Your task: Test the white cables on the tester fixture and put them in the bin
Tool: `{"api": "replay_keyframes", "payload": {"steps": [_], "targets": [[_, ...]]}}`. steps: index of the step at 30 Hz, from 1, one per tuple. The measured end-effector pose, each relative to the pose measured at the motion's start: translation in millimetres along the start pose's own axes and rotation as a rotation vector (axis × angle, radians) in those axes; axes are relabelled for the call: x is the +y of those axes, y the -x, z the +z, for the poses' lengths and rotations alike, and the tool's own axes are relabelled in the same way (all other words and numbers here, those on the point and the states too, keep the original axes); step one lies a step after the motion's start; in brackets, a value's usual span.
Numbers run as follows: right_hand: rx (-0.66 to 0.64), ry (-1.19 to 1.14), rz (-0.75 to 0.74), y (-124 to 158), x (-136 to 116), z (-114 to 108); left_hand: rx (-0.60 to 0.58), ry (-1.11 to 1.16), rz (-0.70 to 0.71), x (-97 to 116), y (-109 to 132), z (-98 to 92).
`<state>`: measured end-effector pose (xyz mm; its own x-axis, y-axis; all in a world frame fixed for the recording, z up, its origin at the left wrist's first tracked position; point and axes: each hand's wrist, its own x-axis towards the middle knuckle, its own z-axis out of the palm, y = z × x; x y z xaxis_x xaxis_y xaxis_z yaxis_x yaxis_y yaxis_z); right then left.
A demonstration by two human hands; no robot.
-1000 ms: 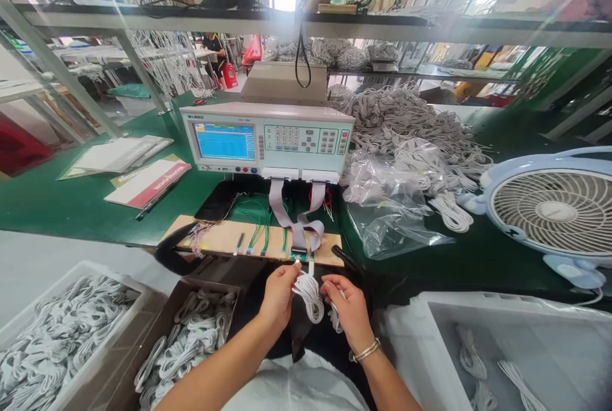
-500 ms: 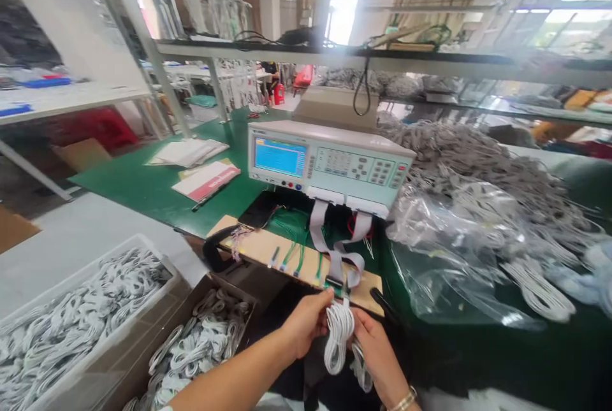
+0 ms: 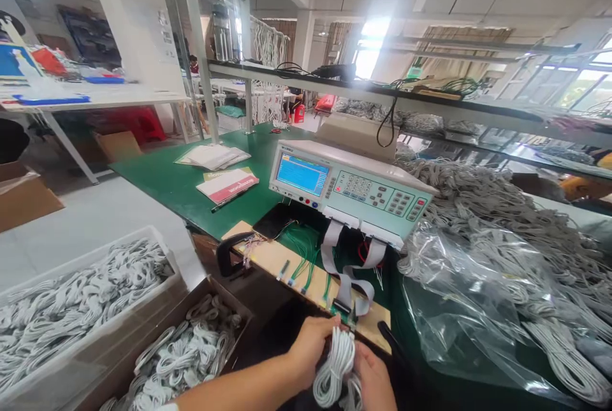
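Observation:
A coiled bundle of white cable (image 3: 333,369) hangs between my two hands at the front edge of the wooden board. My left hand (image 3: 310,348) is closed around its upper end, the thumb near a small green circuit board (image 3: 340,317). From the other side, my right hand (image 3: 375,378) is closed on the cable. Part of a second white coil (image 3: 352,393) shows beneath the right hand. Fingertips and cable ends are partly hidden. A grey ribbon cable (image 3: 358,287) runs from the tester (image 3: 351,185), with its lit blue screen, down to the circuit board.
Green wires (image 3: 303,248) lie along the wooden board (image 3: 268,261), clamped at its left end by a black clamp (image 3: 227,258). Two boxes of coiled cables, a white bin (image 3: 157,239) and a carton (image 3: 243,328), stand left. A cable heap (image 3: 507,220) and clear plastic (image 3: 444,309) lie right.
The camera view has tilted upward, so the bench and my hands appear lower. My hands still hold the coil by the circuit board. A red light now shows on the tester panel.

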<state>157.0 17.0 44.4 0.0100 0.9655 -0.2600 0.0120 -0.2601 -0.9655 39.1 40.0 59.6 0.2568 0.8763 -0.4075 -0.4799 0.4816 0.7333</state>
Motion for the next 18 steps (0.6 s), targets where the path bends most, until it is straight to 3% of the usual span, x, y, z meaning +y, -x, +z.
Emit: {"api": "replay_keyframes", "payload": {"steps": [5,7,10,12,15,18], "targets": [[-0.005,-0.021,0.044,20,7,10,-0.089,-0.13,0.057,-6,26,-11.2],[-0.073,0.039,0.08,24,8,17,-0.135,-0.362,0.133,-3,32,-27.1],[-0.218,0.208,0.125,23,12,26,-0.205,-0.851,0.213,8,32,-69.5],[-0.243,0.301,0.153,19,16,29,-0.136,-1.105,0.148,15,31,-105.1],[-0.249,0.396,0.14,11,20,30,0.045,-1.191,-0.025,19,32,-145.7],[-0.253,0.516,-0.014,6,15,40,0.016,-1.092,-0.086,11,32,-148.9]]}}
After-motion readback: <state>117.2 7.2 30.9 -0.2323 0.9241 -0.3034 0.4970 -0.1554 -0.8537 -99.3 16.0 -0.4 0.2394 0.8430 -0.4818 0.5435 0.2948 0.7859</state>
